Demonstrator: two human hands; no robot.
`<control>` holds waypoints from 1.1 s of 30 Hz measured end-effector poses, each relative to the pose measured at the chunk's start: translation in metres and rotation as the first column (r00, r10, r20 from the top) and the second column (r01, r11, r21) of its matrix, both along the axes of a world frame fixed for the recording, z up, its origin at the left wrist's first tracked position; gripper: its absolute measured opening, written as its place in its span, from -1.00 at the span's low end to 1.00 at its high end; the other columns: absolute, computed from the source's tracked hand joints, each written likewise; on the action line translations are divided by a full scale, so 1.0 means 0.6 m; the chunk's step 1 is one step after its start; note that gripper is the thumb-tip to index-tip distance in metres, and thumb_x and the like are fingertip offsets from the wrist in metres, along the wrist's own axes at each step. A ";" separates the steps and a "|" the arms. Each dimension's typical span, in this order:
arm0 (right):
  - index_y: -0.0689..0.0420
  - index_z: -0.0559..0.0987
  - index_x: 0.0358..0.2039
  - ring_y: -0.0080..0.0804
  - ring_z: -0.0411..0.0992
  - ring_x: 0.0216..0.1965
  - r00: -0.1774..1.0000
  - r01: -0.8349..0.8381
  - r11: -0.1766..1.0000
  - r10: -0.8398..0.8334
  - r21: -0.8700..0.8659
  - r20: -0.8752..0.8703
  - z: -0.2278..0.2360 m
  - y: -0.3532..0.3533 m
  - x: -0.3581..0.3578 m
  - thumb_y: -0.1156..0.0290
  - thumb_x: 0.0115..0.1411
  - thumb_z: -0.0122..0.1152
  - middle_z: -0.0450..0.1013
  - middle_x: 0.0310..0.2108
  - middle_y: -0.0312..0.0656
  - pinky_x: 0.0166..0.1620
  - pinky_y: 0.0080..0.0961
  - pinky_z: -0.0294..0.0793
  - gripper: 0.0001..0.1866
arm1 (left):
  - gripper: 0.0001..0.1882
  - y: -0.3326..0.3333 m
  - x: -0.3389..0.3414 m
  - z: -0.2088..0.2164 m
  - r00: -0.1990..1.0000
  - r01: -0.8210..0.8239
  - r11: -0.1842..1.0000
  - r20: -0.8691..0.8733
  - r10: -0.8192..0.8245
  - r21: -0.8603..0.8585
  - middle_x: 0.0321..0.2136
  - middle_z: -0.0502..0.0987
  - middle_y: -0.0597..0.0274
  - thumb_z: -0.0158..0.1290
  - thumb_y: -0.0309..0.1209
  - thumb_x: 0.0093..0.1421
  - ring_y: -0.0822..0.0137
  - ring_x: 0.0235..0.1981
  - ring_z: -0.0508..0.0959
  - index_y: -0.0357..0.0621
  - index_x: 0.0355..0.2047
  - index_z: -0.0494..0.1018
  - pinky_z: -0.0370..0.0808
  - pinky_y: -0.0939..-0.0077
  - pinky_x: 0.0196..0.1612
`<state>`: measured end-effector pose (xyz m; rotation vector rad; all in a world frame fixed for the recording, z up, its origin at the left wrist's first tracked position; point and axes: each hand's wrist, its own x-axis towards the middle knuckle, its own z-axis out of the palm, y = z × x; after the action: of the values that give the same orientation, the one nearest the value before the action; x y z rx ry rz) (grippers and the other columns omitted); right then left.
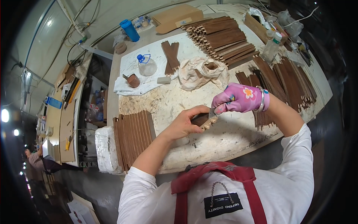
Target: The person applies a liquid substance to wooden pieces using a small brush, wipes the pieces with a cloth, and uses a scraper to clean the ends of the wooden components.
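My left hand (183, 125) is closed round a dark brown wooden slat (200, 119), held above the worn white tabletop (164, 108). Pale pegs (209, 123) stick out of the slat's end. My right hand (238, 98), in a pink flowered glove with a bracelet at the wrist, pinches a small grey flat piece (212, 112) against that pegged end. The fingers hide most of this piece, so its kind does not show. Just beyond both hands lies a bunched cream cloth (201, 74).
Slats stand in a row (135, 136) at the left, with more in a far stack (223, 37) and in right-hand piles (291, 82). A clear jug (147, 67), a brown-stained cup (132, 81), a grey block (163, 80) and a bottle (271, 48) stand about. A person (37, 160) is far left.
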<state>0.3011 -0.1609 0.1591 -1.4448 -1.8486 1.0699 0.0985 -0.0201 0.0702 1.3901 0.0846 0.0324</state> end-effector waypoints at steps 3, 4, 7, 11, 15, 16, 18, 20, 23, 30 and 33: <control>0.16 0.53 -0.39 -0.18 0.33 -0.65 0.990 0.062 0.972 -0.089 0.225 0.113 0.003 -0.011 -0.017 0.16 0.21 0.10 0.35 -0.68 -0.09 -0.51 -0.40 0.30 -0.71 | -0.29 0.000 -0.005 0.008 1.000 -0.021 1.000 -0.013 0.021 0.007 0.00 0.40 0.26 0.32 -0.44 -0.21 0.40 0.04 0.37 -0.22 0.03 0.37 0.24 0.51 0.16; 0.15 0.53 -0.37 -0.04 0.33 -0.61 0.988 0.090 0.956 -0.122 0.280 0.098 -0.009 -0.015 -0.017 0.17 0.20 0.10 0.37 -0.65 -0.04 -0.50 -0.38 0.31 -0.72 | -0.30 0.001 -0.002 0.012 1.000 -0.027 1.000 0.006 0.027 -0.005 -0.01 0.40 0.27 0.31 -0.45 -0.21 0.40 0.04 0.37 -0.22 0.03 0.37 0.24 0.51 0.15; 0.17 0.54 -0.35 -0.22 0.33 -0.63 0.987 0.158 0.981 -0.156 0.114 -0.027 -0.017 -0.020 -0.018 0.19 0.20 0.12 0.36 -0.66 -0.09 -0.48 -0.42 0.32 -0.73 | -0.31 -0.004 0.000 0.013 0.999 -0.028 1.000 0.015 0.028 -0.015 -0.03 0.41 0.30 0.31 -0.47 -0.21 0.40 0.03 0.37 -0.21 0.01 0.38 0.24 0.53 0.14; 0.19 0.54 -0.35 -0.43 0.29 -0.64 0.988 0.130 0.991 -0.132 -0.022 -0.086 -0.014 -0.018 -0.014 0.20 0.20 0.13 0.33 -0.68 -0.21 -0.49 -0.50 0.30 -0.72 | -0.32 -0.009 0.002 0.012 1.000 -0.001 1.000 0.019 0.002 -0.019 -0.07 0.42 0.31 0.30 -0.46 -0.21 0.41 0.00 0.38 -0.21 0.00 0.38 0.26 0.53 0.12; 0.19 0.54 -0.38 -0.68 0.21 -0.61 0.960 0.160 0.977 -0.187 -0.144 -0.206 -0.019 -0.017 -0.008 0.22 0.19 0.14 0.27 -0.66 -0.39 -0.52 -0.65 0.21 -0.74 | -0.27 -0.010 0.008 0.021 0.998 -0.061 0.998 0.007 0.061 -0.002 -0.06 0.39 0.30 0.26 -0.47 -0.25 0.39 0.01 0.36 -0.18 0.04 0.33 0.23 0.54 0.12; 0.19 0.54 -0.38 -0.68 0.21 -0.61 0.905 0.319 0.944 -0.330 -0.085 -0.269 -0.021 -0.014 -0.012 0.22 0.19 0.14 0.28 -0.66 -0.40 -0.52 -0.66 0.21 -0.74 | -0.22 -0.007 0.011 0.019 0.992 -0.126 0.992 -0.018 0.126 -0.017 -0.02 0.36 0.28 0.23 -0.50 -0.30 0.38 0.05 0.34 -0.19 0.06 0.31 0.19 0.53 0.15; 0.19 0.54 -0.37 -0.66 0.24 -0.60 0.832 0.497 0.868 -0.476 -0.002 -0.286 -0.032 -0.015 -0.006 0.22 0.21 0.13 0.31 -0.64 -0.37 -0.51 -0.65 0.24 -0.74 | -0.22 -0.011 0.012 0.023 0.988 -0.154 0.988 0.013 0.154 0.023 -0.02 0.35 0.27 0.25 -0.48 -0.29 0.38 0.05 0.33 -0.17 0.07 0.29 0.20 0.52 0.15; 0.20 0.54 -0.37 -0.65 0.25 -0.59 0.849 0.502 0.862 -0.477 0.067 -0.226 -0.028 -0.022 -0.027 0.23 0.22 0.11 0.32 -0.64 -0.35 -0.50 -0.64 0.25 -0.73 | -0.21 -0.019 0.009 0.020 0.981 -0.191 0.980 0.034 0.189 0.056 -0.02 0.33 0.26 0.27 -0.46 -0.27 0.37 0.06 0.32 -0.16 0.07 0.27 0.20 0.51 0.14; 0.24 0.51 -0.30 -0.62 0.27 -0.60 0.857 0.515 0.836 -0.501 0.189 -0.121 -0.031 -0.040 -0.048 0.24 0.25 0.06 0.36 -0.63 -0.28 -0.50 -0.62 0.29 -0.72 | -0.26 -0.029 0.020 0.010 0.925 -0.358 0.900 0.224 0.307 0.247 -0.11 0.38 0.27 0.37 -0.31 -0.21 0.36 -0.06 0.39 -0.08 -0.01 0.27 0.29 0.48 0.05; 0.22 0.45 -0.16 -0.37 0.39 -0.62 0.773 0.569 0.623 -0.627 0.537 -0.092 -0.037 -0.059 -0.073 0.54 0.17 0.02 0.37 -0.62 -0.21 -0.48 -0.55 0.35 -0.79 | -0.07 -0.044 0.045 0.024 0.821 -0.568 0.512 0.399 0.408 0.644 -0.14 0.33 0.07 0.36 -0.10 -0.22 0.09 -0.05 0.34 -0.12 0.11 0.14 0.23 0.28 0.08; 0.20 0.46 -0.16 -0.29 0.41 -0.57 0.753 0.478 0.614 -0.654 0.628 0.065 -0.032 -0.062 -0.078 0.65 0.07 0.04 0.39 -0.60 -0.21 -0.43 -0.51 0.38 -0.72 | -0.07 -0.047 0.055 0.026 0.819 -0.569 0.453 0.427 0.384 0.686 -0.12 0.30 0.03 0.29 -0.08 -0.14 0.01 -0.02 0.29 -0.12 0.18 0.09 0.18 0.20 0.09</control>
<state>0.2544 -0.1981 0.1401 -1.6705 -1.4914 -0.0544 0.1313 -0.0482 0.0860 2.2273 0.3231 0.8053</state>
